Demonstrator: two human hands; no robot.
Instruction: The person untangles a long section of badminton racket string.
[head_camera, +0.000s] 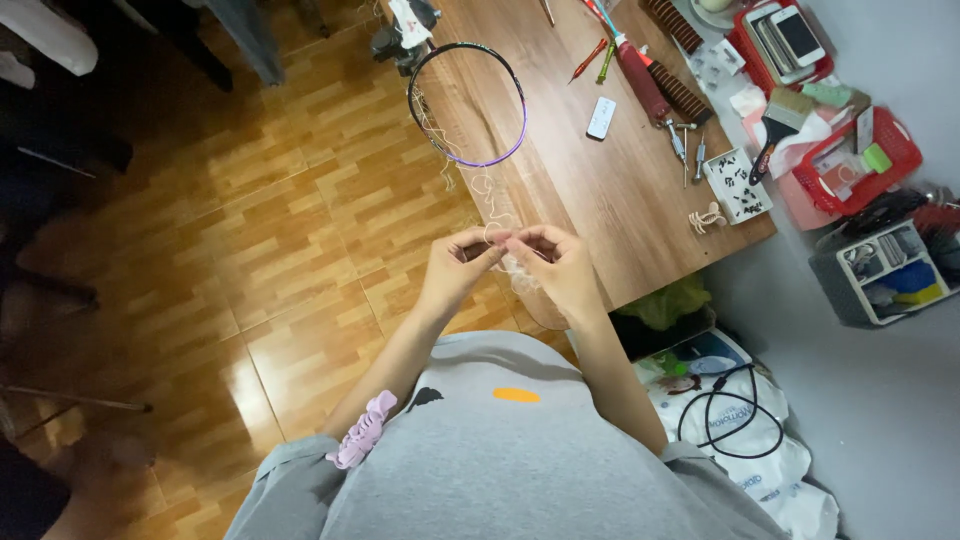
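table (620, 190): wooden, tools scattered along its far edge
racket frame (467, 104): sat at the table's left edge, half strung
string (488, 200): pale, ran from frame to hands
left hand (455, 270): fingertips pinched the string
right hand (562, 265): same, pinching string

a: where is the racket frame (467, 103)?
b: on the table (600, 190), beyond both hands.
a: trays?
b: small tray (737, 186) right of it, baskets (858, 160) on the floor further right.
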